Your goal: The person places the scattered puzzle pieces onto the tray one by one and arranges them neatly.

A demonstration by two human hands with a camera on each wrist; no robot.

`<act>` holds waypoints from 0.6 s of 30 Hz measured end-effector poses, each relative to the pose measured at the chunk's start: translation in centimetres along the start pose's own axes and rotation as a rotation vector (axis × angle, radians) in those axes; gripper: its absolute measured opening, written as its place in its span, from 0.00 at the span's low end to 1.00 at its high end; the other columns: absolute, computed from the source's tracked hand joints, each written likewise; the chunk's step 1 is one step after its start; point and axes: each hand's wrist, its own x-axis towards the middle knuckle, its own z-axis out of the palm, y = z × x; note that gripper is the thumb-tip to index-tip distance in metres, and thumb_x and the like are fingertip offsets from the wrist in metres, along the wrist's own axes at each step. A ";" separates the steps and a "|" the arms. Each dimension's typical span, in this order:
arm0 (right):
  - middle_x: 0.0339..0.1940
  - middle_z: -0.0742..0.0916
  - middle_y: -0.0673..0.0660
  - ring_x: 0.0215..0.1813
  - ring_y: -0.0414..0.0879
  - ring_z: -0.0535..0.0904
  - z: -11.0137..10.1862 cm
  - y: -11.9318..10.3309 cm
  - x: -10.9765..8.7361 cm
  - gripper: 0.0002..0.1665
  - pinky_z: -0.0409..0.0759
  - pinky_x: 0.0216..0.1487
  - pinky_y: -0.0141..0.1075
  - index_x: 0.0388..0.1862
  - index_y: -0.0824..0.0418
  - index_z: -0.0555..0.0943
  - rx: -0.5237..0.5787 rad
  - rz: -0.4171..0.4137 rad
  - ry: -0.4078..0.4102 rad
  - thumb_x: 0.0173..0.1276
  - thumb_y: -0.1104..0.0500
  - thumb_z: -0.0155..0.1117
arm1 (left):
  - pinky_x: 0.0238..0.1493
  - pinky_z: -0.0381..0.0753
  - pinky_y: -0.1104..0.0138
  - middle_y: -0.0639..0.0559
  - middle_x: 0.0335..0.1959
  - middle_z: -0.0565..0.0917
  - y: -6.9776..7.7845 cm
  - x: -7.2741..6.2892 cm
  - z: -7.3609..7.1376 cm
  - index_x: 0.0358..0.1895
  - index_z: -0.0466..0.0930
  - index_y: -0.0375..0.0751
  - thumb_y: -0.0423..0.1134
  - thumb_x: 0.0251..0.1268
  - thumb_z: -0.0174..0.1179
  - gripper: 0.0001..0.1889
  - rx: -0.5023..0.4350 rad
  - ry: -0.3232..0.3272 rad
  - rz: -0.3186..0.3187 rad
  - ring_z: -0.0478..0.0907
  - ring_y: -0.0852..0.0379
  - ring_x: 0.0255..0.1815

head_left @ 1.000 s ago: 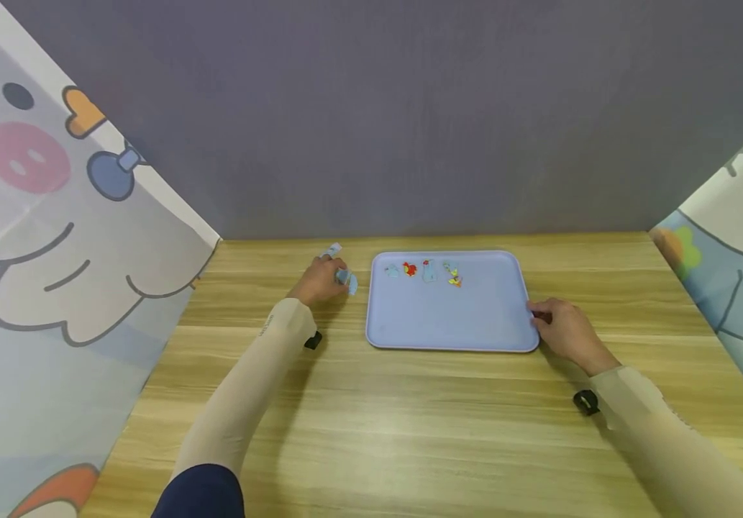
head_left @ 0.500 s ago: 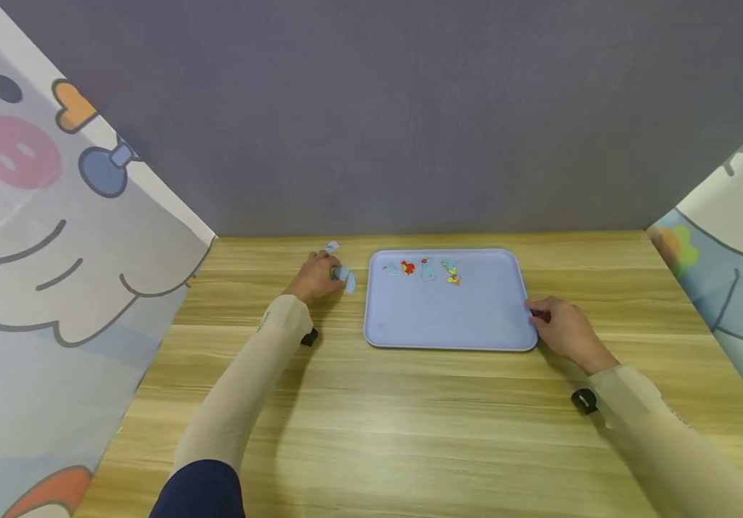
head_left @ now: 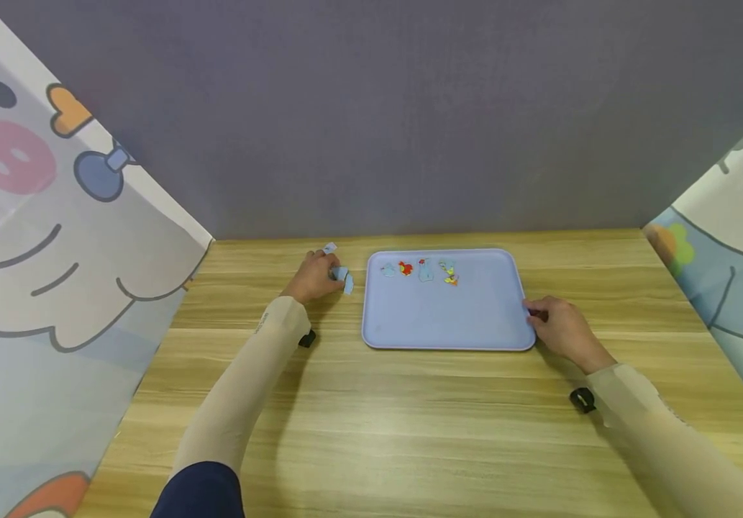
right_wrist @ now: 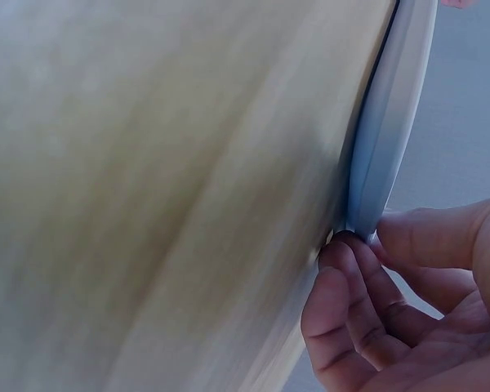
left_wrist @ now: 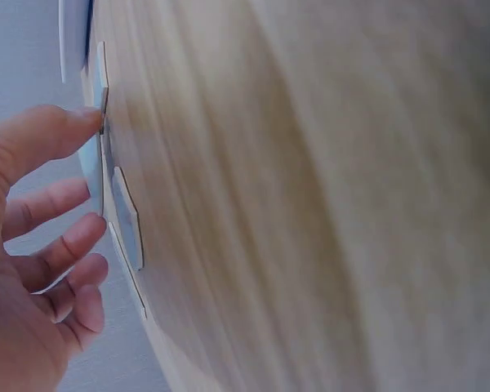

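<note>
Crosswise the oblong tray (head_left: 442, 320), pinched by right hand (head_left: 567, 332), left hand (head_left: 312, 278) probably round a blue piece (head_left: 340, 273).

The left grip (head_left: 314, 278) partly hides a light-blue piece (head_left: 340, 273), and the head view crops a navy sleeve (head_left: 200, 492).

Left arm (head_left: 242, 385) stretched forward, left hand (head_left: 314, 278) back up, thumb (left_wrist: 53, 135) straight, fingers (left_wrist: 61, 253) bent. Right arm (head_left: 675, 432) angled forward and inward; right hand (head_left: 564, 328) knuckles outward, thumb extended opposite curled fingers. Hands well apart.
</note>
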 end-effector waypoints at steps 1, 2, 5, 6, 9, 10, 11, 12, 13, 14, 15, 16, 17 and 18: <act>0.44 0.81 0.72 0.34 0.53 0.76 0.0 0.0 0.0 0.17 0.75 0.31 0.39 0.51 0.78 0.77 0.001 0.001 -0.001 0.62 0.72 0.60 | 0.53 0.67 0.54 0.41 0.48 0.74 0.0 0.0 0.0 0.53 0.75 0.36 0.44 0.57 0.67 0.24 0.000 0.013 0.010 0.65 0.44 0.50; 0.44 0.81 0.72 0.34 0.53 0.76 0.0 0.0 0.0 0.17 0.75 0.31 0.40 0.51 0.78 0.77 0.000 0.003 -0.001 0.62 0.72 0.60 | 0.52 0.67 0.54 0.41 0.47 0.74 0.1 -0.1 -0.1 0.53 0.75 0.36 0.44 0.56 0.67 0.24 -0.001 0.026 0.020 0.66 0.44 0.49; 0.45 0.81 0.72 0.35 0.54 0.76 0.0 0.0 0.0 0.17 0.75 0.31 0.41 0.50 0.78 0.78 0.001 -0.005 0.010 0.62 0.72 0.60 | 0.51 0.67 0.54 0.41 0.46 0.75 0.4 -0.1 -0.3 0.53 0.76 0.37 0.44 0.55 0.68 0.24 -0.009 0.067 0.053 0.66 0.44 0.48; 0.45 0.81 0.73 0.35 0.54 0.77 0.0 0.0 -0.1 0.17 0.75 0.31 0.42 0.50 0.78 0.78 0.001 -0.008 0.015 0.62 0.72 0.60 | 0.51 0.67 0.54 0.41 0.46 0.75 0.5 -0.2 -0.4 0.53 0.76 0.36 0.43 0.55 0.68 0.24 -0.015 0.077 0.063 0.66 0.44 0.48; 0.45 0.81 0.73 0.36 0.55 0.77 0.1 0.0 -0.2 0.16 0.76 0.32 0.43 0.49 0.78 0.78 0.002 -0.020 0.026 0.61 0.73 0.60 | 0.51 0.67 0.55 0.41 0.47 0.76 0.9 -0.3 -0.7 0.53 0.77 0.37 0.43 0.54 0.69 0.24 -0.029 0.101 0.078 0.66 0.44 0.50; 0.45 0.81 0.73 0.36 0.55 0.77 0.1 0.0 -0.2 0.16 0.76 0.32 0.43 0.49 0.78 0.78 0.001 -0.021 0.027 0.61 0.73 0.60 | 0.52 0.67 0.55 0.40 0.48 0.75 1.1 -0.3 -0.8 0.53 0.77 0.37 0.43 0.54 0.69 0.24 -0.036 0.105 0.081 0.66 0.44 0.50; 0.45 0.81 0.73 0.36 0.55 0.77 0.1 0.0 -0.2 0.16 0.76 0.32 0.43 0.49 0.78 0.78 0.002 -0.020 0.027 0.61 0.73 0.60 | 0.52 0.67 0.55 0.40 0.48 0.75 1.3 -0.3 -0.8 0.53 0.77 0.37 0.43 0.54 0.69 0.24 -0.040 0.112 0.085 0.66 0.44 0.51; 0.45 0.81 0.73 0.36 0.55 0.77 0.1 0.0 -0.3 0.16 0.76 0.32 0.43 0.49 0.78 0.78 0.002 -0.020 0.028 0.61 0.73 0.60 | 0.52 0.67 0.55 0.40 0.48 0.76 1.5 -0.3 -0.9 0.53 0.76 0.37 0.42 0.54 0.69 0.24 -0.044 0.119 0.092 0.66 0.44 0.51; 0.45 0.81 0.73 0.36 0.55 0.77 0.0 0.0 -0.3 0.16 0.76 0.32 0.43 0.49 0.78 0.78 0.002 -0.018 0.028 0.61 0.73 0.60 | 0.52 0.67 0.55 0.41 0.48 0.75 1.7 -0.3 -1.0 0.53 0.76 0.37 0.42 0.54 0.69 0.24 -0.050 0.124 0.097 0.66 0.44 0.51; 0.45 0.81 0.73 0.36 0.55 0.77 0.0 0.0 -0.3 0.17 0.76 0.32 0.43 0.49 0.78 0.78 0.003 -0.019 0.028 0.61 0.73 0.60 | 0.52 0.67 0.56 0.40 0.48 0.75 1.9 -0.3 -1.0 0.53 0.76 0.36 0.42 0.54 0.69 0.24 -0.054 0.129 0.106 0.66 0.45 0.51; 0.45 0.81 0.73 0.35 0.55 0.77 0.0 -0.1 -0.3 0.17 0.76 0.32 0.43 0.49 0.78 0.78 0.003 -0.018 0.029 0.61 0.73 0.60 | 0.53 0.68 0.56 0.41 0.48 0.75 2.2 -0.2 -1.0 0.54 0.76 0.36 0.42 0.54 0.69 0.24 -0.057 0.132 0.114 0.67 0.45 0.52; 0.45 0.81 0.73 0.35 0.55 0.77 0.0 -0.1 -0.3 0.16 0.76 0.32 0.42 0.49 0.78 0.78 0.004 -0.018 0.030 0.61 0.73 0.60 | 0.53 0.68 0.55 0.41 0.48 0.75 2.4 -0.2 -1.1 0.54 0.76 0.36 0.42 0.55 0.69 0.24 -0.063 0.135 0.121 0.67 0.45 0.52; 0.45 0.81 0.73 0.35 0.55 0.77 0.0 -0.1 -0.3 0.16 0.76 0.32 0.43 0.49 0.78 0.78 0.004 -0.019 0.032 0.61 0.73 0.60 | 0.54 0.67 0.56 0.41 0.49 0.75 2.7 -0.2 -1.1 0.54 0.75 0.36 0.42 0.55 0.69 0.25 -0.067 0.136 0.122 0.66 0.46 0.52; 0.45 0.81 0.73 0.35 0.55 0.77 0.1 -0.2 -0.3 0.16 0.76 0.32 0.43 0.49 0.78 0.78 0.005 -0.022 0.035 0.61 0.73 0.60 | 0.55 0.67 0.56 0.42 0.50 0.74 2.9 -0.2 -1.1 0.55 0.75 0.37 0.42 0.55 0.68 0.25 -0.073 0.134 0.121 0.66 0.46 0.53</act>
